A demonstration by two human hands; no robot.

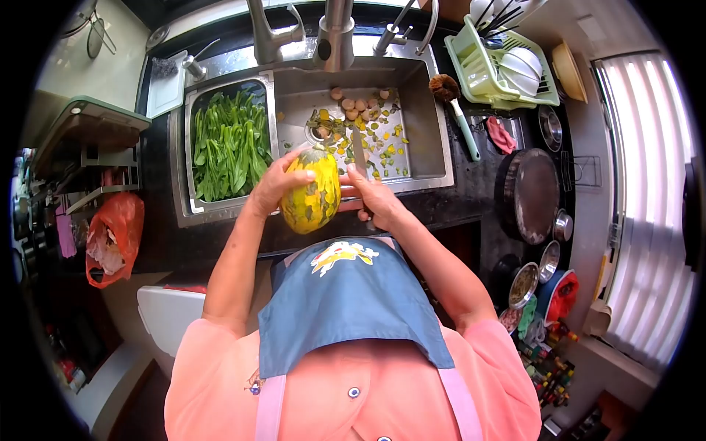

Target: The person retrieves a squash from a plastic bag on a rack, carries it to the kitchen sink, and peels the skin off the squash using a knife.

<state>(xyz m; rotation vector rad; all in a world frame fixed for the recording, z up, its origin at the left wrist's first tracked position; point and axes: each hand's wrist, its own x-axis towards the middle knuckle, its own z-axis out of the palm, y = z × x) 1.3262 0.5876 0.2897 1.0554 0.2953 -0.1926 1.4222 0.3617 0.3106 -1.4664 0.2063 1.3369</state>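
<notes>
My left hand [278,182] is wrapped round the left side of a partly peeled pumpkin [312,192], yellow with strips of green skin left on it. The pumpkin is held upright in front of the sink's near edge. On its right, my right hand [373,197] is closed round a knife [358,149], whose blade points up over the basin. The knife's handle is mostly hidden by my fingers. Behind the pumpkin, green and yellow peelings [382,149] and several eggshells [359,109] lie on the floor of the sink [435,136].
Leafy greens [229,147] fill the left basin. A faucet [334,37] reaches over the sink from behind. To the right are a brush [463,121], a green dish rack [478,70] and a large pan [537,195]. A red plastic bag [116,239] hangs at the left.
</notes>
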